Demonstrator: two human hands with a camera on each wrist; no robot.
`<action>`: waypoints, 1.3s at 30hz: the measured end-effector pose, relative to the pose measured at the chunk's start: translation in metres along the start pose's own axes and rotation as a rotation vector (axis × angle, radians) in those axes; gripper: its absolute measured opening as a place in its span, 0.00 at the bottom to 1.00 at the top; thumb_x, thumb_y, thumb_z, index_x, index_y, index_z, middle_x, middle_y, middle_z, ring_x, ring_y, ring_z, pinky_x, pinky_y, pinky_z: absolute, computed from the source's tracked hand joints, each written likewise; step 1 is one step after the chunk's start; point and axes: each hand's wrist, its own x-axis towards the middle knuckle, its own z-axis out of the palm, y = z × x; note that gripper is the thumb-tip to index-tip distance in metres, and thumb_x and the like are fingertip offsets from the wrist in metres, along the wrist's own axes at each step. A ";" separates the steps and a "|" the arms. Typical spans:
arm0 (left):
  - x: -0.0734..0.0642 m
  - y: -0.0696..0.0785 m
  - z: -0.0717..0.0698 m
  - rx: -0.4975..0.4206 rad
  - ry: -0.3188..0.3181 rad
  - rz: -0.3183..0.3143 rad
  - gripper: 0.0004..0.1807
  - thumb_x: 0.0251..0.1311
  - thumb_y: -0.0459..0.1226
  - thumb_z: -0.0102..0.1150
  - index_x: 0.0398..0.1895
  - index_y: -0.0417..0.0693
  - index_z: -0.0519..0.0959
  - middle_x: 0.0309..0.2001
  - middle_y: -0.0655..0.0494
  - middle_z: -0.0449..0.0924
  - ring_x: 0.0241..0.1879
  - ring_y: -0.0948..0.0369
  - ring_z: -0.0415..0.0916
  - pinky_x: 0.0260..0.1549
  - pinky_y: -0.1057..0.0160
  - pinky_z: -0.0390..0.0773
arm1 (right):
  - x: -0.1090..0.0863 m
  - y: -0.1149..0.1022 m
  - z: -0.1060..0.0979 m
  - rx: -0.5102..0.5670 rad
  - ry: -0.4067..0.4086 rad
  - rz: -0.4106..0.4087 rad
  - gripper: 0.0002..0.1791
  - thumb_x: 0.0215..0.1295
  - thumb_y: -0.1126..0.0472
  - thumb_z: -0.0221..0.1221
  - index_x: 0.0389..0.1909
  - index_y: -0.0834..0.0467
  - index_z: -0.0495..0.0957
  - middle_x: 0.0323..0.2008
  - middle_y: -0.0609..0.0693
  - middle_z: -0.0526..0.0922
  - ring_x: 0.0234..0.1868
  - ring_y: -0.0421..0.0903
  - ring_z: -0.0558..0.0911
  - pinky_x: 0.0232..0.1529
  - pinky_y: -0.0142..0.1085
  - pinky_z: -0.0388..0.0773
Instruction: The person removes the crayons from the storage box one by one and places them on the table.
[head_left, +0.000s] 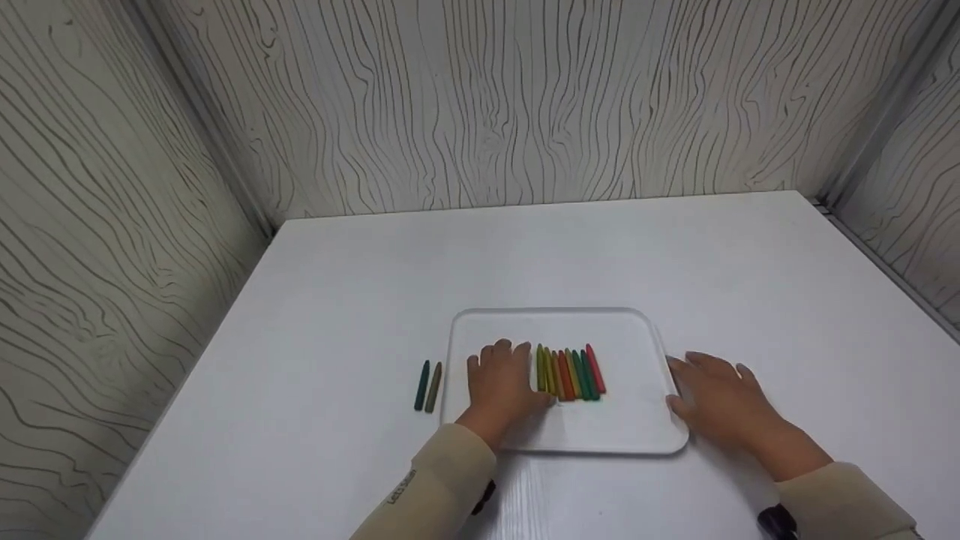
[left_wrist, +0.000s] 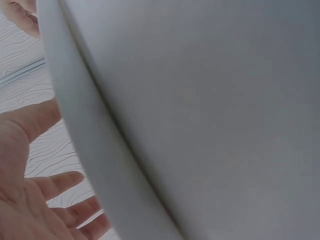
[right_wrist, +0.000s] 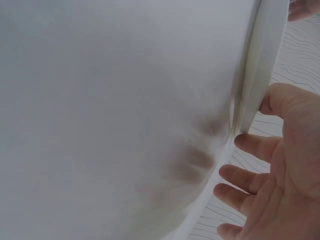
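Note:
My left hand (head_left: 501,386) is over the left half of a white tray (head_left: 637,424), fingers spread. Its thumb reaches to the lower left end of a row of crayons (head_left: 568,375). Those crayons lie side by side on the tray, in yellow-green, orange, red and green, with a pinkish red one at the right end. At the tray's right rim, my right hand (head_left: 724,401) has its fingertips against the edge. In the right wrist view, the fingers (right_wrist: 255,145) are fairly straight beside a white edge. The left wrist view shows the left hand (left_wrist: 25,200) with fingers extended beside a white edge.
Left of the tray, a dark green crayon (head_left: 422,386) and an olive-brown crayon (head_left: 433,388) lie on the white table (head_left: 337,300). Wood-grain patterned panels (head_left: 487,105) enclose the table at the back and sides.

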 end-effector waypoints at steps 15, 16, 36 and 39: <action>0.008 -0.006 0.001 -0.035 -0.018 0.041 0.34 0.40 0.52 0.76 0.55 0.55 0.80 0.53 0.51 0.75 0.53 0.53 0.71 0.50 0.53 0.68 | 0.002 0.000 -0.001 0.020 -0.010 0.009 0.32 0.63 0.52 0.57 0.64 0.65 0.66 0.62 0.69 0.65 0.64 0.68 0.59 0.57 0.67 0.45; 0.008 -0.006 0.001 -0.043 -0.020 0.043 0.34 0.40 0.52 0.76 0.55 0.55 0.80 0.53 0.50 0.75 0.54 0.52 0.71 0.50 0.52 0.68 | 0.002 0.000 -0.001 0.020 -0.010 0.009 0.32 0.63 0.52 0.57 0.64 0.64 0.66 0.62 0.69 0.65 0.64 0.68 0.59 0.57 0.67 0.45; 0.008 -0.014 0.002 -0.214 0.010 0.017 0.16 0.56 0.34 0.63 0.49 0.53 0.83 0.50 0.51 0.75 0.49 0.52 0.72 0.48 0.54 0.71 | -0.001 0.000 -0.001 0.033 -0.020 0.003 0.32 0.64 0.52 0.57 0.65 0.64 0.65 0.62 0.70 0.64 0.63 0.69 0.60 0.57 0.67 0.46; 0.010 -0.015 0.003 -0.221 0.030 0.041 0.18 0.54 0.29 0.61 0.48 0.51 0.84 0.42 0.52 0.75 0.43 0.53 0.73 0.42 0.56 0.71 | -0.001 0.000 -0.001 0.038 -0.022 0.007 0.32 0.64 0.52 0.57 0.65 0.64 0.65 0.62 0.70 0.64 0.63 0.69 0.60 0.57 0.67 0.46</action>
